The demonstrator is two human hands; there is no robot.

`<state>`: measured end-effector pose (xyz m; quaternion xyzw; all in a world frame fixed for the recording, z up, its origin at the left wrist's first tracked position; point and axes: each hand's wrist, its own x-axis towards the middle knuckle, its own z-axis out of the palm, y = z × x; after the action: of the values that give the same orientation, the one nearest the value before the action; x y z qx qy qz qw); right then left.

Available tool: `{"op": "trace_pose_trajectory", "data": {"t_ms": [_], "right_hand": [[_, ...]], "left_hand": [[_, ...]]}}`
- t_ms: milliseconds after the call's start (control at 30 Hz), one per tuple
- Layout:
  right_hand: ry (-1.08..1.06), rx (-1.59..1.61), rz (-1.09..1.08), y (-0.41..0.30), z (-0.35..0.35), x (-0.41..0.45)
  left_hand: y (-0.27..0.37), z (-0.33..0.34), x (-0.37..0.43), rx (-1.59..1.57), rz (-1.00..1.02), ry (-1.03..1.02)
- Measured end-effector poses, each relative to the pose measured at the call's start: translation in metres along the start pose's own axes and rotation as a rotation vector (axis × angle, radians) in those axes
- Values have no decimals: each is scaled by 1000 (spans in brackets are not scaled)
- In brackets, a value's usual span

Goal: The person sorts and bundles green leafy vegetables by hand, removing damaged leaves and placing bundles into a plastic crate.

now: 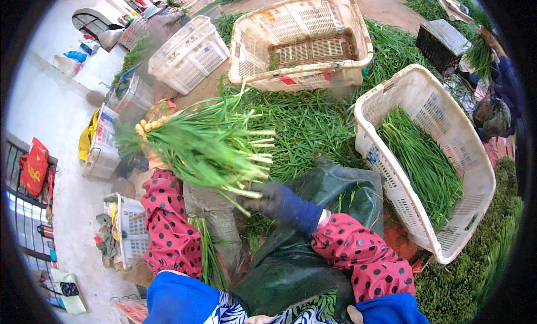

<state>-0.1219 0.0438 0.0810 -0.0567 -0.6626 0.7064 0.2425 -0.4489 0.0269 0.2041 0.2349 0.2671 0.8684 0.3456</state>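
A large bunch of long green stalks with pale ends point(218, 143) is held up in my left hand point(147, 135), which wears a light orange glove. The pale ends point right and the leafy part is blurred. My right hand point(268, 198), in a dark blue glove, is beside the lower pale ends; whether its blurred fingers grip any stalk I cannot tell. Both forearms wear red sleeves with black dots. Below my right hand, a dark green waterproof apron point(293, 257) covers my lap. More green stalks point(206, 248) lie beside my left sleeve.
A white plastic crate point(423, 156) holding green stalks stands at right. Ahead is a stained crate point(293, 78) with a few green scraps, amid cut leaves point(310, 122). Stacked white crates point(188, 55) stand upper left. A co-worker point(505, 89) holds greens at far right; another sits upper left.
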Motion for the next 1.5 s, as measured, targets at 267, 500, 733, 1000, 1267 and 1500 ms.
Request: {"op": "trace_pose_trajectory", "data": {"t_ms": [267, 500, 733, 1000, 1267, 1500], "right_hand": [[222, -41, -422, -20, -57, -21], [463, 1221, -554, -44, -105, -17], [409, -1063, -295, -73, -17, 34], [157, -679, -545, 3, -7, 82], [201, 995, 8, -35, -26, 63], [561, 144, 180, 4, -130, 20]], "left_hand": [[35, 38, -22, 65, 308, -165], [47, 41, -9, 140, 372, -207], [65, 52, -33, 19, 300, -286], [14, 93, -52, -16, 18, -235], [60, 29, -35, 131, 113, -74], [133, 6, -25, 59, 280, -148]]}}
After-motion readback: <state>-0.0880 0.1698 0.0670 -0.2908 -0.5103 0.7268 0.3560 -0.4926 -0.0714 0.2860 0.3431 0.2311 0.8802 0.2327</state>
